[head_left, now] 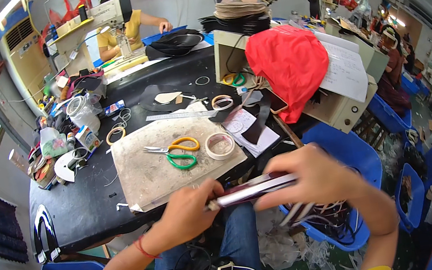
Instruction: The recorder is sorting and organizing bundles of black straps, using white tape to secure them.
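Above my lap, a bundle of long thin strips (255, 189), white and dark maroon, is stretched between my hands. My left hand (196, 209) is closed around its left end, where a small tan tip pokes out. The right end lies between the thumb and fingers of my right hand (314, 176), which is slightly blurred. Beyond them, scissors (178, 150) with one yellow and one green handle lie partly open on a stained beige board (140, 171). A roll of cream tape (220, 146) rests beside the scissors.
A blue bin (360, 149) with more strips stands right of my knees; another blue bin (71, 268) is at lower left. A metal ruler (182, 116) lies behind the board. A red bag (289, 62) drapes over a box. Across the table, a person in yellow sits by a sewing machine (125, 48).
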Available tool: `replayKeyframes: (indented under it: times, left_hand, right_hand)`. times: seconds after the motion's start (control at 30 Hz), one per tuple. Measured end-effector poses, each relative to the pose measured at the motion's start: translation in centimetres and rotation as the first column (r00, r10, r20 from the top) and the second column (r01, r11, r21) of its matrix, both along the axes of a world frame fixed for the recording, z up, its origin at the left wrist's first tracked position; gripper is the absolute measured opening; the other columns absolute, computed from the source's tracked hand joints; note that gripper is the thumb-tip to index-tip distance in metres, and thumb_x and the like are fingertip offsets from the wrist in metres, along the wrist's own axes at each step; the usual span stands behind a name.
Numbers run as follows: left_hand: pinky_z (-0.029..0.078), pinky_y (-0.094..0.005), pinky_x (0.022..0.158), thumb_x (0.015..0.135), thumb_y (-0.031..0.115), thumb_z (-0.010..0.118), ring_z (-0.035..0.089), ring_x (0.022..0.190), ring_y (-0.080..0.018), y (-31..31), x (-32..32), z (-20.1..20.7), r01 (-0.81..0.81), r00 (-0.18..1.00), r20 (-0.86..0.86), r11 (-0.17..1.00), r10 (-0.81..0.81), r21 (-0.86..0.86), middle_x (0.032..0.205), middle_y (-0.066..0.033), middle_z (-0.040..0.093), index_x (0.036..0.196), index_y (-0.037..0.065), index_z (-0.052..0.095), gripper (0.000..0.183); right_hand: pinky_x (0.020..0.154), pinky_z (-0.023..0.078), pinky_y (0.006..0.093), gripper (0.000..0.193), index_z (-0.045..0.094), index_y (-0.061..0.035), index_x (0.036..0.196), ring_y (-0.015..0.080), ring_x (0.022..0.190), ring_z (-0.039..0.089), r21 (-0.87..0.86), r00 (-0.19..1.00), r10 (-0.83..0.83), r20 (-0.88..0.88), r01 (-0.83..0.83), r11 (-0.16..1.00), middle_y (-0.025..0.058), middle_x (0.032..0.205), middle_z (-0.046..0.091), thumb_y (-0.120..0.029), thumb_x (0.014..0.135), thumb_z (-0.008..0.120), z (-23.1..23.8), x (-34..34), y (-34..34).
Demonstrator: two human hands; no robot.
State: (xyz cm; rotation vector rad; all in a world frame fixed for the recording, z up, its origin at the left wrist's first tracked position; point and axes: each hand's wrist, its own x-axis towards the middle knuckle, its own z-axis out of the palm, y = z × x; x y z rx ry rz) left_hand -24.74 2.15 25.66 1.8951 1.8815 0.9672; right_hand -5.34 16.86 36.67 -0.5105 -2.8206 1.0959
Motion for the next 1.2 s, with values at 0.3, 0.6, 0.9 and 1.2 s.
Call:
replayKeyframes:
  times: [0.3, 0.6, 0.9, 1.2]
  left_hand:
    - [0.048, -0.0448, 0.068, 0.074, 0.006, 0.062, 0.061, 0.078, -0.0375, -10.6, -8.8, -16.7, -0.508, 0.86, -0.009, 0.854, 0.51, -0.114, 0.078, -0.0169, 0.062, 0.09, 0.005, 0.059, 0.016]
    - [0.049, -0.0319, 0.064, 0.071, -0.012, 0.048, 0.066, 0.074, -0.0251, -4.3, -8.7, 5.2, -0.596, 0.763, 0.173, 0.574, 0.623, 0.561, 0.083, -0.0135, 0.067, 0.096, 0.002, 0.06, 0.031]
    - [0.047, -0.0445, 0.061, 0.065, 0.01, 0.063, 0.061, 0.071, -0.0378, 7.8, -0.2, 5.8, 0.003, 0.975, -0.214, 0.969, 0.051, 0.246, 0.073, -0.0179, 0.061, 0.087, 0.003, 0.055, 0.024]
    - [0.045, -0.0459, 0.06, 0.084, 0.018, 0.062, 0.06, 0.071, -0.0384, 2.5, -5.7, -0.9, -0.029, 0.998, 0.057, 0.999, 0.027, 0.034, 0.071, -0.0171, 0.062, 0.087, 0.003, 0.055, 0.017]
  right_hand:
    - [0.063, 0.041, 0.0269, 0.045, 0.065, -0.0008, 0.085, 0.0141, 0.065, 0.053, 0.483, 0.507, -0.447, -0.737, 0.858, 0.177, 0.003, 0.071, 0.058, -0.045, 0.088, 0.058, 10.8, 21.0, 26.7]
    - [0.043, 0.036, 0.0171, 0.024, 0.06, -0.0134, 0.091, 0.0012, 0.045, 0.041, -0.718, 0.413, -0.809, -0.419, 0.394, 0.573, -0.0061, 0.062, 0.047, -0.026, 0.078, 0.076, 0.3, 12.5, 23.2]
    - [0.074, 0.047, 0.0254, 0.057, 0.036, -0.0059, 0.135, 0.0111, 0.078, 0.058, -0.38, 0.938, -0.034, -0.344, -0.106, 0.919, 0.005, 0.113, 0.054, -0.022, 0.086, 0.062, -8.8, -6.4, 5.4]
    - [0.044, 0.03, 0.0125, 0.045, 0.061, -0.0049, 0.111, -0.0011, 0.05, 0.042, -0.398, 0.86, -0.496, -0.122, 0.416, 0.818, -0.006, 0.074, 0.057, -0.02, 0.069, 0.064, 1.2, 3.6, 6.8]
